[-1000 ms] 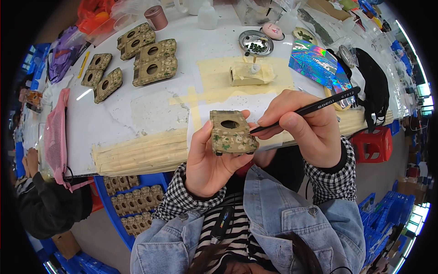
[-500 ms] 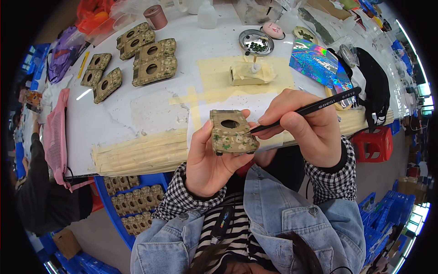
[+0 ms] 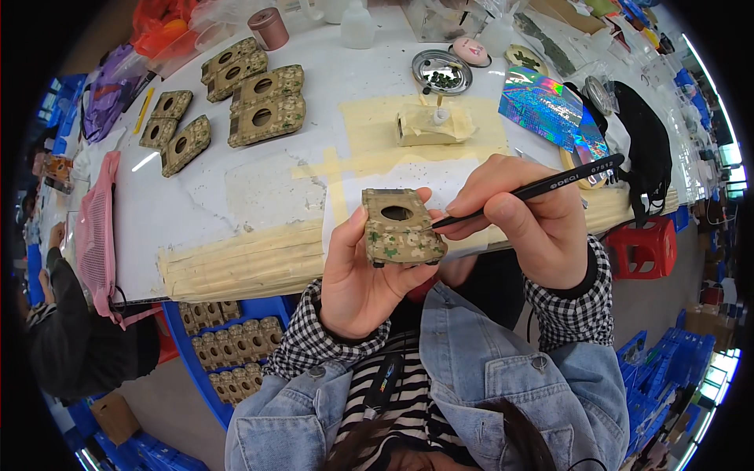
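Note:
My left hand (image 3: 353, 279) grips a toy tank hull (image 3: 404, 243), painted in tan and green pixel camouflage with a round hole in its top. The fingers hold it by its sides, tilted above the near table edge. My right hand (image 3: 542, 216) is closed around a pair of black tweezers (image 3: 542, 188). Their tip is at the right edge of the hull, beside the hole; whether it touches or carries a tiny piece I cannot make out. Under the hull lies a white sheet (image 3: 338, 212).
Several similar hulls (image 3: 267, 118) stand at the table's left. Beyond my hands are a taped block (image 3: 424, 129), a round metal dish (image 3: 416, 67) of dark green bits and a shiny holographic sheet (image 3: 542, 106). A blue crate (image 3: 184, 349) of hulls sits below the table; a co-worker's dark sleeve (image 3: 67, 306) shows left.
My hands, the hull and the tweezers have barely shifted; the tweezers' rear end tilts very slightly. The co-worker's arm at the left has moved a little.

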The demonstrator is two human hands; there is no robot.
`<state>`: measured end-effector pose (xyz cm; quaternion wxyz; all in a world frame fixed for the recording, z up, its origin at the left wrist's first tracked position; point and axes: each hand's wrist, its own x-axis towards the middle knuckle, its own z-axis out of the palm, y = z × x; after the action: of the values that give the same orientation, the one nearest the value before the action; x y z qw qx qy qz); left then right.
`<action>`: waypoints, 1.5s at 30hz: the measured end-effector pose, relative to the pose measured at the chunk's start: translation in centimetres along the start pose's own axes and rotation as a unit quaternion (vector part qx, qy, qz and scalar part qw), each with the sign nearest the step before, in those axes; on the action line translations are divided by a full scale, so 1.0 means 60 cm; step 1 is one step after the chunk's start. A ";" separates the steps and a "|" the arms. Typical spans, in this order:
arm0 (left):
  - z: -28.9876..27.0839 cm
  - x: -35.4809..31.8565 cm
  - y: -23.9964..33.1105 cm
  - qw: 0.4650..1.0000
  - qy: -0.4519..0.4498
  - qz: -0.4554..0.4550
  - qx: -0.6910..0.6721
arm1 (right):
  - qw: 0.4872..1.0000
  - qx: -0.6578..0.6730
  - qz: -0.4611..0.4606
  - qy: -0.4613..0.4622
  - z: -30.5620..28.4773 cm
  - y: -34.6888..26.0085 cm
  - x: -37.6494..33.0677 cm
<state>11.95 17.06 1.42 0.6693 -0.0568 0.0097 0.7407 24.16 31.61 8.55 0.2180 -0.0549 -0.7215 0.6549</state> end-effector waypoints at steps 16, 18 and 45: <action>-0.006 -0.001 0.003 0.997 -0.024 0.000 0.072 | 0.996 -0.071 -0.051 0.000 0.001 0.001 -0.001; -0.007 0.000 0.004 0.997 -0.022 -0.003 0.075 | 0.994 -0.087 -0.061 -0.002 0.000 0.002 -0.001; 0.002 0.004 -0.001 0.997 -0.003 0.015 0.074 | 0.955 -0.257 -0.147 -0.023 0.000 -0.005 -0.012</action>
<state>11.97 17.33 1.53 0.6607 -0.0051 0.0635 0.7479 24.84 31.30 8.69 0.2733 0.0127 -0.8704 0.4093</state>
